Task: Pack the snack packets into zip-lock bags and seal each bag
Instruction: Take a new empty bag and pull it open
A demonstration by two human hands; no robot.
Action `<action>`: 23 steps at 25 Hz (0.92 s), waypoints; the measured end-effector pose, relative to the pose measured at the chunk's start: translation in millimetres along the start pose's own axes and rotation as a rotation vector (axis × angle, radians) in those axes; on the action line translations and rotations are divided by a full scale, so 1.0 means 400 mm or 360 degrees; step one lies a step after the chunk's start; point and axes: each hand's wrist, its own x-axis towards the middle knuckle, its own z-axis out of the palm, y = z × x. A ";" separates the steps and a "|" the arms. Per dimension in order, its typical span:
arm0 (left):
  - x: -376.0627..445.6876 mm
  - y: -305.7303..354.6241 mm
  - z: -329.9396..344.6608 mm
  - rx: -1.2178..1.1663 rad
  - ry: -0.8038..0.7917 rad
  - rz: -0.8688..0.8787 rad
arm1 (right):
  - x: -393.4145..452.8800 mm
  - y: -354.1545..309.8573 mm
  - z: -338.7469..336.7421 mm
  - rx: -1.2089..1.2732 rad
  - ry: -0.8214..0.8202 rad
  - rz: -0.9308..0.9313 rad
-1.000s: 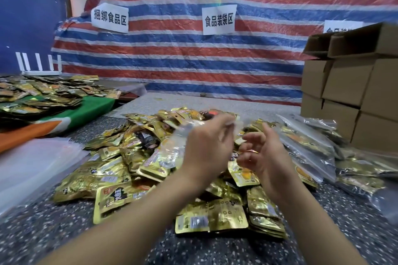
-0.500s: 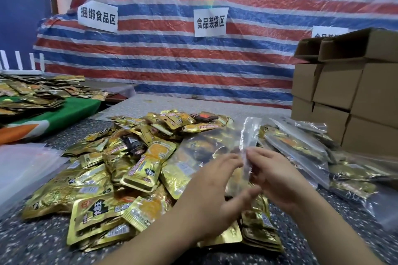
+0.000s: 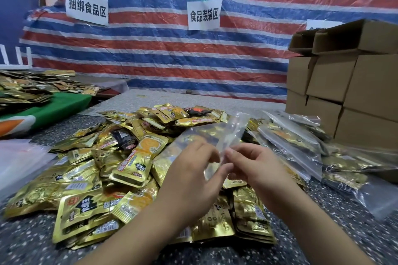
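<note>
Sealing step in hand. Left hand [image 3: 191, 170] and right hand [image 3: 256, 165] both pinch zip strip of clear bag [image 3: 217, 137], held above packet pile [image 3: 120, 170] on worktop [image 3: 32, 243]. Contents indistinct through plastic. Next, by judgement: fingers press along strip to far end, then bag goes onto filled bags [image 3: 301, 148] at right.

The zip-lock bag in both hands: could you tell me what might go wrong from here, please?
1. The bag is pinched only at one edge by the left hand and right hand; it could slip onto the loose packets.
2. The seal may close unevenly, leaving a gap.
3. It could get mixed up with the filled bags.
</note>
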 end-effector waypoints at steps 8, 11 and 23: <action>0.001 -0.013 0.002 -0.0181 -0.0228 -0.0023 | -0.017 -0.025 -0.007 0.0040 -0.0123 0.0002; 0.001 -0.015 -0.001 -0.0210 -0.0247 -0.0033 | -0.017 -0.026 -0.012 0.0205 -0.0182 0.0069; 0.009 -0.008 -0.024 -0.0371 -0.0428 -0.0270 | -0.022 -0.021 -0.017 -0.0079 -0.0349 -0.0005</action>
